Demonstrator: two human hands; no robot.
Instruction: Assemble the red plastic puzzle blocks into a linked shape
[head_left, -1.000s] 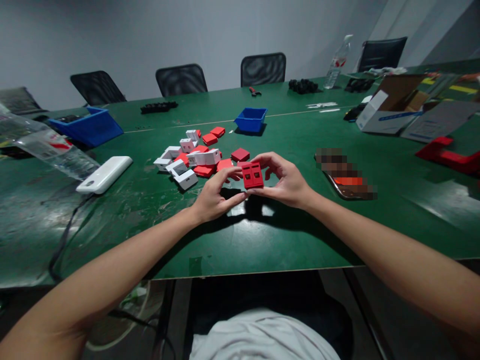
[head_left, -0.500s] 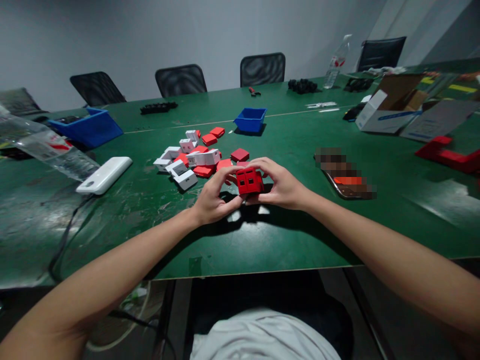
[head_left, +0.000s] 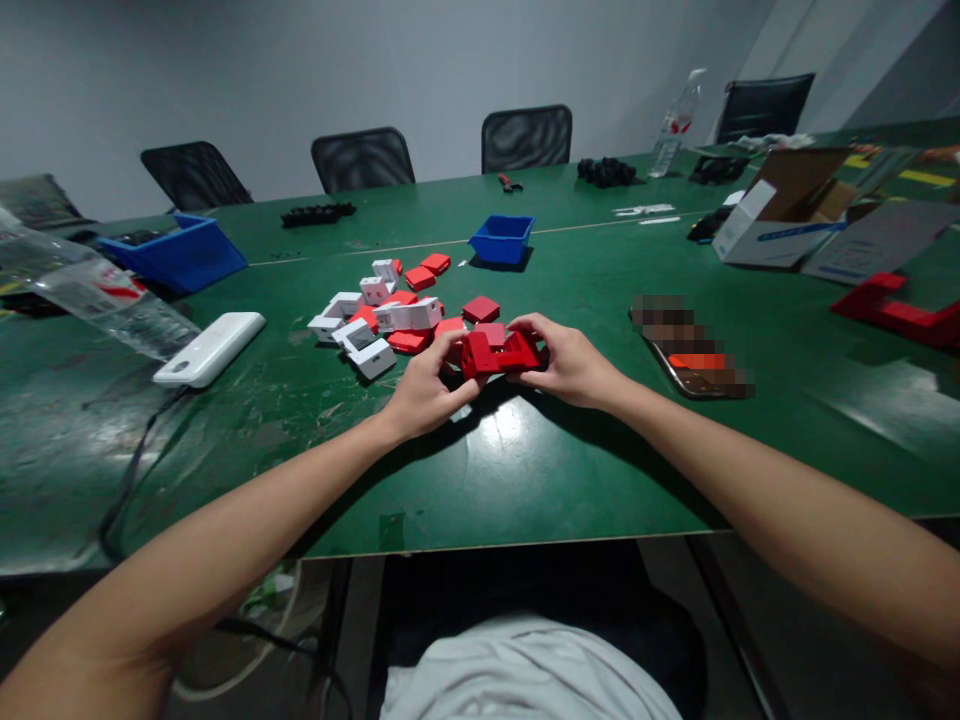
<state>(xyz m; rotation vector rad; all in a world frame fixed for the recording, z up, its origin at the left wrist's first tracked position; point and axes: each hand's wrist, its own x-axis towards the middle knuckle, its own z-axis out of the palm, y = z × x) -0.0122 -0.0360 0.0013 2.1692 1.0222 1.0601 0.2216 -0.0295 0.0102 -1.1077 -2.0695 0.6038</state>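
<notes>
Left hand [head_left: 426, 397] and right hand [head_left: 574, 365] pinch a boxy, notched red piece [head_left: 475, 358]; the green tabletop [head_left: 600, 480] is scuffed.

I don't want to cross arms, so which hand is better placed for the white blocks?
Probably the left hand: it's nearer the white blocks; the right hand is farther off. Both hold a red part, so the right would need to keep it.

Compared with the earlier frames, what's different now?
The red part has turned: its face with two square openings no longer shows; a recess does. The left hand and right hand have eased slightly apart, both grips holding it. The heap of red and white pieces and the small blue bin stayed put.
</notes>
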